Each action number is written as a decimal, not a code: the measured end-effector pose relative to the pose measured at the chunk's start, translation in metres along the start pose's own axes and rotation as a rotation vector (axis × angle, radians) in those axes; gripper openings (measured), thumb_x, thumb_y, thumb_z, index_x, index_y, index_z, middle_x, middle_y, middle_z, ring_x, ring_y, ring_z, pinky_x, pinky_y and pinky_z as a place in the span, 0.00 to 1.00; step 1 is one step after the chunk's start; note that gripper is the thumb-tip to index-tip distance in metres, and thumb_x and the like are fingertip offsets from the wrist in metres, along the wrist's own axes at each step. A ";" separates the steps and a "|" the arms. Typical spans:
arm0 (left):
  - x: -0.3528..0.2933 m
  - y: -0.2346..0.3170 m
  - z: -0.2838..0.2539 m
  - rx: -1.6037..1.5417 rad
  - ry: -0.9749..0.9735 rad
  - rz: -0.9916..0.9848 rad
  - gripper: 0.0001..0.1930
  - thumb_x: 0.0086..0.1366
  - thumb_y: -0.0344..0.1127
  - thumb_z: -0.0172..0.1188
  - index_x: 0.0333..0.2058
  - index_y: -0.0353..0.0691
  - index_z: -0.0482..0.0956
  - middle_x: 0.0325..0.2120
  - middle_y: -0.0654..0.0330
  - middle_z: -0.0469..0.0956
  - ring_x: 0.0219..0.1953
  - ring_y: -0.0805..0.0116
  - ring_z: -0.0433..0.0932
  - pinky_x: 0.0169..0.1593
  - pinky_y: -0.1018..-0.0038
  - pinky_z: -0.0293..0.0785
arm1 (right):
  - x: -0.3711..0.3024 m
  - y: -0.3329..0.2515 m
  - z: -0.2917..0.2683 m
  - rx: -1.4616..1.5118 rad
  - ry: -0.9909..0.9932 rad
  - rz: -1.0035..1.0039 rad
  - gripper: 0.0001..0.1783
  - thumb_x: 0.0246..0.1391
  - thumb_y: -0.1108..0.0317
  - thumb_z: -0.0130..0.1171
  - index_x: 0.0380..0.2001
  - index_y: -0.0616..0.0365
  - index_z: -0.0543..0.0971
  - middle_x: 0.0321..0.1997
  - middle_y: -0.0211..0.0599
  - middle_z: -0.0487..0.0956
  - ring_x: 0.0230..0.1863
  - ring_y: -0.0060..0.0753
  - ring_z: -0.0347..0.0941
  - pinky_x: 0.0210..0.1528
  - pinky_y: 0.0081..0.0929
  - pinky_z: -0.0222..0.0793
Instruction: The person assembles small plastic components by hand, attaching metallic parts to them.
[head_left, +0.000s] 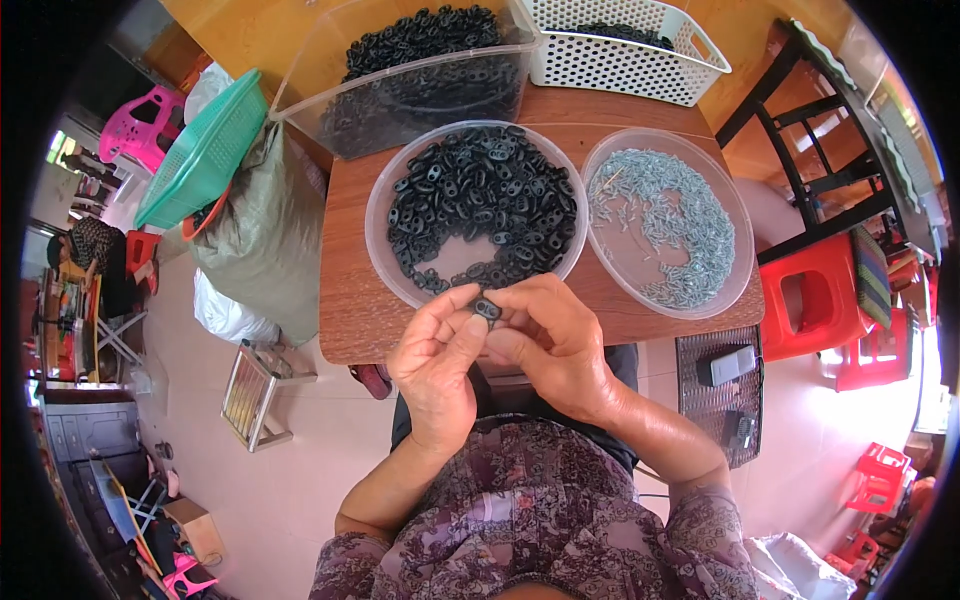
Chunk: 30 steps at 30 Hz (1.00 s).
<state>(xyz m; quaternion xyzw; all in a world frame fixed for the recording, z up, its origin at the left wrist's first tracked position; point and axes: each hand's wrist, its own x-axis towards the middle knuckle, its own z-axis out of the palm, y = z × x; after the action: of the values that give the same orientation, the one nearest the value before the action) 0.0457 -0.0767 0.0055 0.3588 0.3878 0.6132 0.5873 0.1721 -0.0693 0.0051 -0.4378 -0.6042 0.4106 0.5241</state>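
Observation:
A small black plastic piece with two holes is pinched between the fingertips of my left hand and my right hand, at the near edge of the table. Both hands are closed around it; whether my right fingers also hold something smaller is hidden. Just beyond my fingertips stands a round clear tub filled with many similar black two-holed pieces. To the right of it, a second clear tub holds a heap of small silvery-blue screw-like pins.
Behind the tubs on the brown table are a clear bin and a white perforated basket, both with black pieces. A sack and green basket stand left. A red stool is at right.

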 end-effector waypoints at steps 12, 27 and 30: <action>-0.007 -0.002 -0.002 0.070 0.000 0.058 0.17 0.59 0.32 0.57 0.44 0.26 0.71 0.35 0.61 0.74 0.32 0.81 0.69 0.37 0.84 0.68 | -0.003 0.008 0.001 -0.262 0.028 -0.344 0.18 0.37 0.78 0.61 0.37 0.65 0.73 0.30 0.42 0.73 0.28 0.41 0.67 0.29 0.31 0.65; -0.013 -0.004 -0.004 0.096 -0.013 0.116 0.18 0.57 0.31 0.59 0.45 0.28 0.72 0.23 0.73 0.67 0.23 0.86 0.59 0.29 0.91 0.55 | -0.009 0.007 0.007 -0.200 0.120 -0.382 0.19 0.37 0.76 0.62 0.37 0.65 0.74 0.30 0.41 0.73 0.28 0.40 0.68 0.29 0.29 0.66; -0.015 -0.004 -0.005 0.114 -0.011 0.119 0.17 0.57 0.30 0.59 0.44 0.28 0.73 0.28 0.68 0.74 0.27 0.84 0.66 0.34 0.89 0.62 | -0.012 0.007 0.007 -0.204 0.117 -0.363 0.17 0.41 0.77 0.60 0.38 0.67 0.74 0.33 0.41 0.75 0.30 0.33 0.69 0.31 0.23 0.66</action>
<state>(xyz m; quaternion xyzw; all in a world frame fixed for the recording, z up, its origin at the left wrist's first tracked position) 0.0440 -0.0916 0.0002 0.4174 0.3970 0.6218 0.5306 0.1664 -0.0790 -0.0054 -0.3957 -0.6801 0.2199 0.5766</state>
